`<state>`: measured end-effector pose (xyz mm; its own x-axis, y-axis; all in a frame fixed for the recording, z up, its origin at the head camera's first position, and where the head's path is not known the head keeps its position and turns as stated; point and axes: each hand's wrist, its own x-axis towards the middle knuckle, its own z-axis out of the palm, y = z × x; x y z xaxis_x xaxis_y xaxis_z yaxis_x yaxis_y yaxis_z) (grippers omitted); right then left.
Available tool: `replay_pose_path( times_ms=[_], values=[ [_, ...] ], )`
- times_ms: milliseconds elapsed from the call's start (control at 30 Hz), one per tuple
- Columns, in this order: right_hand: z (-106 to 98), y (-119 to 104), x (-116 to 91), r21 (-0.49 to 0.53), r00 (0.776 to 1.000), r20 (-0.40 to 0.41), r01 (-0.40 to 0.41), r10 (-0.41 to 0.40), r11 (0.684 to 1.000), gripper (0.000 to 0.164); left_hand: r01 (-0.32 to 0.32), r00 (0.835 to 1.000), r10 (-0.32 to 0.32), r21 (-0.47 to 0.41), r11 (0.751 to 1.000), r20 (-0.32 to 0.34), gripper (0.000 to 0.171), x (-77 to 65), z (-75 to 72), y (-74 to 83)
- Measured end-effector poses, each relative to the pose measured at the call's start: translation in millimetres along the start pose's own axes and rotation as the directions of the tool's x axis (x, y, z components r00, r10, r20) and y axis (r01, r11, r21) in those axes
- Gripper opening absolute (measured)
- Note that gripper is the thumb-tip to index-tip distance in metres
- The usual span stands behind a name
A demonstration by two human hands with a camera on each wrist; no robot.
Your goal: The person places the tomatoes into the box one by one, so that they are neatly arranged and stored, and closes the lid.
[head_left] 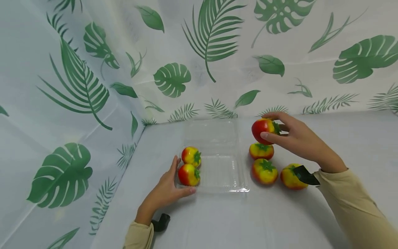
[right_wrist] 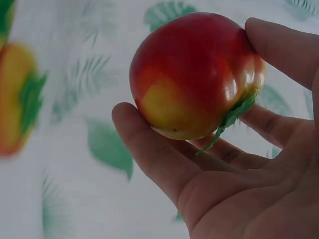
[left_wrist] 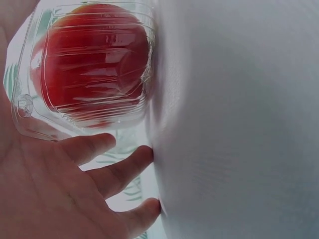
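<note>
In the head view my right hand (head_left: 300, 138) holds a red and yellow toy persimmon (head_left: 260, 130) up off the table, pinched between thumb and fingers. The right wrist view shows this persimmon (right_wrist: 194, 74) with its green leafy cap turned toward the palm. My left hand (head_left: 164, 188) stands at the left side of a clear plastic clamshell box (head_left: 220, 173), thumb at the front corner and fingers extended along the side. Two persimmons (head_left: 189, 174) sit in the box along its left wall. Through the ribbed wall, the left wrist view shows a red persimmon (left_wrist: 99, 64) close to my fingers.
Several more persimmons (head_left: 264, 171) lie on the white table (head_left: 224, 221) right of the box, one of them (head_left: 293, 176) near my right sleeve. The box's transparent lid (head_left: 211, 135) lies folded back toward the rear. Leaf-printed white sheets (head_left: 217, 86) hang behind and at the left.
</note>
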<state>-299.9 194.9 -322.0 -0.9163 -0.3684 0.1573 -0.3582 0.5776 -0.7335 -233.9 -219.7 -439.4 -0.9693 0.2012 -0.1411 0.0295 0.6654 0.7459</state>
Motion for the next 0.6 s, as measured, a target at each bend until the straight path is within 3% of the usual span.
replay_pose_path(
  times_ms=[333, 600],
  values=[
    [48.3, -44.2, 29.9, 0.037, 0.991, 0.053, 0.121, -0.123, 0.992, 0.058, -0.013, 1.000, 0.013, -0.017, 1.000, -0.007, 0.130, 0.0, 3.4, -0.3],
    [80.1, -55.4, 50.3, 0.046, 0.985, 0.128, 0.108, -0.113, 0.993, 0.055, 0.033, 0.999, -0.033, -0.004, 0.999, -0.011, 0.128, -2.4, 2.3, 3.9]
  ],
)
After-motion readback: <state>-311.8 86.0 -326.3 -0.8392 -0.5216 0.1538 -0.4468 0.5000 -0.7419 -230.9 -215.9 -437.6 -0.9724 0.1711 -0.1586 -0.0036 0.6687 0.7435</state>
